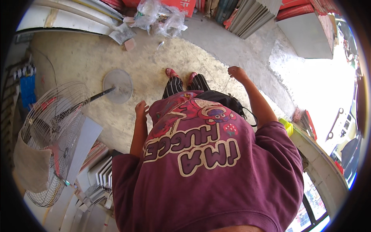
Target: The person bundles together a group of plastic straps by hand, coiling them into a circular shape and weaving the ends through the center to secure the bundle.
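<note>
My left hand (142, 109) hangs beside my body over the concrete floor, fingers loosely bent and apart, with nothing seen in it. My right hand (237, 74) is out to the right, farther forward, its fingers curled in. Whether anything sits inside those fingers is hidden. A black bag (221, 101) lies against my front at the waist, nearer to my right arm. I wear a purple printed shirt (216, 189), striped trousers (173, 86) and red shoes (170, 72). Neither hand touches anything around me.
At left stands a wire-cage fan (48, 135) on a round base (118, 86). Clear plastic wrapping (158, 19) is heaped ahead near a reddish tile piece (130, 44). Stacked grey slabs (253, 17) and a large panel (305, 34) stand ahead right. More slabs (101, 176) lean behind left.
</note>
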`<action>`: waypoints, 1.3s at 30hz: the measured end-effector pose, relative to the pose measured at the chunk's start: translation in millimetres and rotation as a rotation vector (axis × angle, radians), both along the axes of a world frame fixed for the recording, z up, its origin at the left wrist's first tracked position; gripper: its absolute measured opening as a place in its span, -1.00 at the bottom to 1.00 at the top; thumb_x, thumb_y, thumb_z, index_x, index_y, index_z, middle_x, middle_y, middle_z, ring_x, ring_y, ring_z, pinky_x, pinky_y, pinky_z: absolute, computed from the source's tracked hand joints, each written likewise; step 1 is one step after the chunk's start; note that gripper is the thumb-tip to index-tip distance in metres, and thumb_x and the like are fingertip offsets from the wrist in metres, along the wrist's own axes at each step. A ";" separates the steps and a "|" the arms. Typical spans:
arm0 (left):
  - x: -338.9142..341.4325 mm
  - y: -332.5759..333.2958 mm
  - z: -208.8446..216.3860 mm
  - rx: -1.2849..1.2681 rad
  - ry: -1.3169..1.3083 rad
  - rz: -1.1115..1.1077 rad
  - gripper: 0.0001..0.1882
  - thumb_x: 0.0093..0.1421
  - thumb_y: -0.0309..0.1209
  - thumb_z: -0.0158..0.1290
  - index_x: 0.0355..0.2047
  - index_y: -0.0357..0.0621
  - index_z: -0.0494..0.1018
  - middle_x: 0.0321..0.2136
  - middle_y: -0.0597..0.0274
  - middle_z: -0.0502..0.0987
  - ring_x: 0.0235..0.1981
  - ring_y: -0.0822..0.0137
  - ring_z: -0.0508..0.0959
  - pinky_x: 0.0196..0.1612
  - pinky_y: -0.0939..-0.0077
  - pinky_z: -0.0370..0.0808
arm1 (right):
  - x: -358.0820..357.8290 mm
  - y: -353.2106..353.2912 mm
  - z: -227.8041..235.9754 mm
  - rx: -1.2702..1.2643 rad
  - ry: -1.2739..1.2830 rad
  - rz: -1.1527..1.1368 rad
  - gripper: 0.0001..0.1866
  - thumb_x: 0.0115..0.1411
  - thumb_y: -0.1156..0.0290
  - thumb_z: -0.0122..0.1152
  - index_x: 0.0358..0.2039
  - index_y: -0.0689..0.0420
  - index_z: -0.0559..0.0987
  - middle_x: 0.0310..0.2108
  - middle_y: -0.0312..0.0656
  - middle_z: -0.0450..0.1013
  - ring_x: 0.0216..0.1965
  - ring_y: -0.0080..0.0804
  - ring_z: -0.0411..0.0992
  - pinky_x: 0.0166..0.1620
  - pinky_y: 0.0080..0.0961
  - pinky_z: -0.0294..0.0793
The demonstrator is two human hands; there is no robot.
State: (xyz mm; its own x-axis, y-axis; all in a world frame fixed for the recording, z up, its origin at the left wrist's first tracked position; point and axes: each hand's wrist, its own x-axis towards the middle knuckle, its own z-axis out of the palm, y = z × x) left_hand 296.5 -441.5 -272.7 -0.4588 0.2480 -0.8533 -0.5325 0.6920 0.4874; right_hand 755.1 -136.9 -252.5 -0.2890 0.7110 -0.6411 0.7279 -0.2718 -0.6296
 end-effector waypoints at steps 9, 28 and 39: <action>-64.0 70.5 -17.3 0.005 0.009 -0.085 -0.66 0.09 -0.31 -0.04 -0.11 -0.13 0.36 -0.28 0.24 0.41 -0.28 0.20 0.49 -0.36 0.25 0.51 | -77.3 15.2 9.1 0.008 -0.025 0.037 -0.65 0.07 0.17 -0.01 -0.30 0.17 0.55 -0.37 -0.09 0.51 -0.42 -0.33 0.50 -0.25 -0.42 0.43; -58.0 213.5 -25.4 -0.025 0.125 -0.305 -0.66 0.10 -0.28 -0.02 -0.12 -0.15 0.37 -0.25 0.22 0.45 -0.33 0.33 0.50 -0.45 0.46 0.50 | -145.1 118.8 -29.6 -0.021 -0.082 0.432 -0.62 0.08 0.11 0.05 -0.23 0.13 0.54 -0.28 -0.04 0.50 -0.20 -0.15 0.46 -0.12 -0.34 0.40; -37.2 276.6 -39.9 -0.026 0.092 -0.376 -0.65 0.13 -0.25 0.00 -0.10 -0.12 0.38 -0.20 0.26 0.44 -0.27 0.35 0.48 -0.41 0.48 0.48 | -160.4 166.8 -25.3 -0.073 -0.114 0.560 -0.61 0.06 0.09 0.01 -0.20 0.07 0.53 -0.20 -0.07 0.48 -0.11 -0.14 0.41 -0.04 -0.31 0.35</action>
